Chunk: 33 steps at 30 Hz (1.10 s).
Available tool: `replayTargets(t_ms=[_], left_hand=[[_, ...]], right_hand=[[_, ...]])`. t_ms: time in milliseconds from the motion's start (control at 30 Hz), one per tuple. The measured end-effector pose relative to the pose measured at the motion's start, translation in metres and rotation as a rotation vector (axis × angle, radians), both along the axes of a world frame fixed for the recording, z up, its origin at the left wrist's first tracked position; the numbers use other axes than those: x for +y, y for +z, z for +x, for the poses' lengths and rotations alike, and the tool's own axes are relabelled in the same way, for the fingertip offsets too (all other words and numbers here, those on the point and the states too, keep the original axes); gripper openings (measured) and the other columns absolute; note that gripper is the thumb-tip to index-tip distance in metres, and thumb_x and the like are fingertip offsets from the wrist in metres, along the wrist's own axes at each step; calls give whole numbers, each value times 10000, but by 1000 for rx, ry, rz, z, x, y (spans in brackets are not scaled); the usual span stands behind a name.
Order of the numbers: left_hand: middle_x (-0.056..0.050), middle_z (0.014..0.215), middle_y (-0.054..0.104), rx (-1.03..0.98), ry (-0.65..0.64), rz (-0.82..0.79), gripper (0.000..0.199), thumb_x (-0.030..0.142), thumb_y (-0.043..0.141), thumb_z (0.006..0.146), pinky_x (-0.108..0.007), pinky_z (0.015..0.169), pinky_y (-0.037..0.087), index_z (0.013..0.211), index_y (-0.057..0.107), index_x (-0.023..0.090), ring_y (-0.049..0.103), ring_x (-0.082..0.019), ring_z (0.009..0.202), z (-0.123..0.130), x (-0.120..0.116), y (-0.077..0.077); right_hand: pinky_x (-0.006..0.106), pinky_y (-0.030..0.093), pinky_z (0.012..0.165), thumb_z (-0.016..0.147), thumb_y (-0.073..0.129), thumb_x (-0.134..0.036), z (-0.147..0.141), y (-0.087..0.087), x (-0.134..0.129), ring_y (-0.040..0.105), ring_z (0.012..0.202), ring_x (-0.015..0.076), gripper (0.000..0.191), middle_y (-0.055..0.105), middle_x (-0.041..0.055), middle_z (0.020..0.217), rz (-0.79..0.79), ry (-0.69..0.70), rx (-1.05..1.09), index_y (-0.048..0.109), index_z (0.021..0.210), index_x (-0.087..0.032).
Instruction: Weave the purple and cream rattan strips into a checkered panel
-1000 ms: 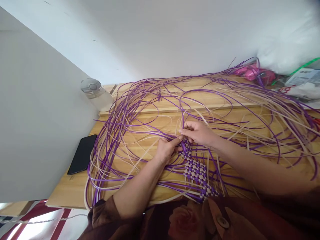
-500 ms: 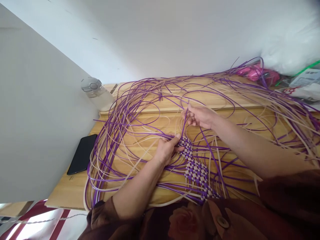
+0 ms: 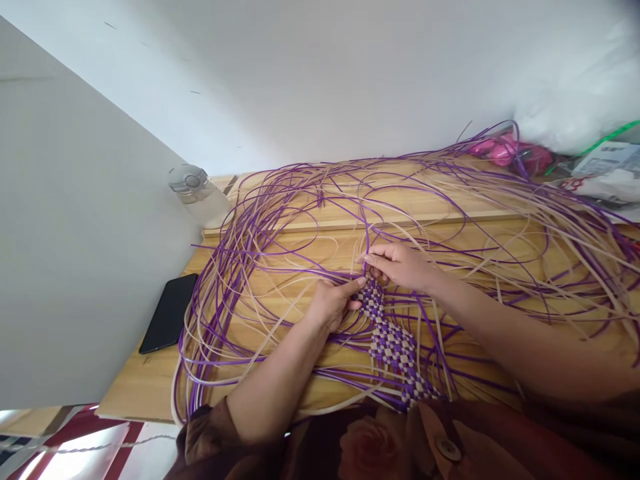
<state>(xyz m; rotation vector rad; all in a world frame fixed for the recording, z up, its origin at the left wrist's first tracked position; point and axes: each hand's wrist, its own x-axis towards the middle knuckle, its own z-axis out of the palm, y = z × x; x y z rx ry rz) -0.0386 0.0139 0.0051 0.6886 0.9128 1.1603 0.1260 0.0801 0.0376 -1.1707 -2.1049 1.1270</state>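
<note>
A purple and beige woven strip (image 3: 393,344) lies on the wooden table, with long loose strands running out on both sides. My left hand (image 3: 333,304) pinches the strip's upper left edge between thumb and fingers. Just above the strip's top end, my right hand (image 3: 393,263) is closed on a purple strand (image 3: 367,232) that rises from the weave. The two hands are close together but apart. Parts of the top of the weave are hidden behind my fingers.
Coiled strands (image 3: 215,300) surround the work. A black phone (image 3: 169,313) lies at the left edge, and a clear bottle (image 3: 203,197) stands behind it. Pink plastic (image 3: 513,152) and packets (image 3: 610,167) are at the back right against the wall.
My right hand has moved down and toward the woven strip, now gripping the purple strand lower. My left hand keeps its hold in nearly the same place. The view has shifted slightly.
</note>
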Motion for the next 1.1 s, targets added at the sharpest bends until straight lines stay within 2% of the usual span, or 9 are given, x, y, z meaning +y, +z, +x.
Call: replayTargets(t_ms=[100, 200, 333, 400, 567, 700, 800, 967, 1100], left_hand=[[-45, 812, 702, -52, 33, -39, 354, 236, 868, 519, -146, 418, 419, 822, 723, 123, 584, -92, 602, 1, 0, 0], [-28, 781, 674, -82, 40, -80, 354, 211, 871, 508, -211, 537, 538, 814, 714, 128, 605, -113, 656, 0, 0, 0], [-38, 821, 675, -89, 59, -84, 329, 207, 866, 531, -247, 587, 569, 815, 711, 143, 611, -119, 679, 0, -1, -1], [-51, 838, 681, -78, 58, -89, 318, 205, 865, 538, -231, 580, 561, 809, 712, 142, 621, -125, 692, 1, -1, -1], [-53, 793, 674, -72, 59, -121, 311, 180, 864, 514, -217, 571, 542, 774, 703, 123, 627, -131, 681, 2, -1, 0], [-42, 774, 670, -76, 74, -138, 295, 181, 854, 525, -263, 597, 559, 764, 689, 126, 629, -143, 683, 3, -3, 4], [-50, 799, 683, -54, 73, -133, 306, 201, 845, 533, -263, 580, 552, 793, 701, 124, 632, -151, 687, 4, -4, 5], [-73, 830, 700, -30, 29, -26, 348, 299, 837, 590, -257, 596, 532, 863, 721, 118, 640, -157, 688, 4, -7, 1], [-62, 736, 686, -27, 38, 51, 312, 340, 821, 625, -240, 549, 478, 795, 705, 107, 601, -126, 586, 5, -9, -2]], right_hand=[[257, 460, 646, 861, 538, -281, 1, -3, -1, 608, 698, 137, 152, 655, 19, 781, 269, -91, -6, 615, 942, -177], [276, 482, 670, 823, 594, -220, 2, -8, 1, 609, 712, 140, 225, 657, 39, 879, 496, -183, 37, 576, 1045, -185], [341, 499, 827, 878, 545, -197, 4, -6, 11, 620, 884, 178, 257, 666, 73, 983, 789, -6, -41, 657, 1108, -222], [371, 486, 900, 894, 533, -205, 6, 0, 15, 610, 993, 199, 247, 666, 82, 1030, 858, 66, -60, 705, 1066, -243], [397, 454, 980, 919, 502, -238, 16, 21, 15, 592, 1105, 213, 270, 668, 76, 1158, 925, 5, -46, 724, 1071, -269], [348, 499, 857, 944, 408, -259, 17, 29, -3, 666, 959, 211, 357, 712, 93, 1078, 672, 67, -315, 655, 1196, -202], [318, 502, 707, 929, 385, -250, 11, 30, -24, 681, 770, 205, 326, 722, 121, 944, 357, 110, -502, 635, 1108, -143], [209, 441, 419, 944, 332, -279, -7, 24, -51, 644, 530, 144, 292, 654, 27, 740, -445, 98, -178, 454, 1198, -201], [187, 429, 387, 927, 360, -249, -22, 13, -66, 673, 577, 164, 403, 618, 8, 720, -677, -56, 118, 342, 1330, -233]])
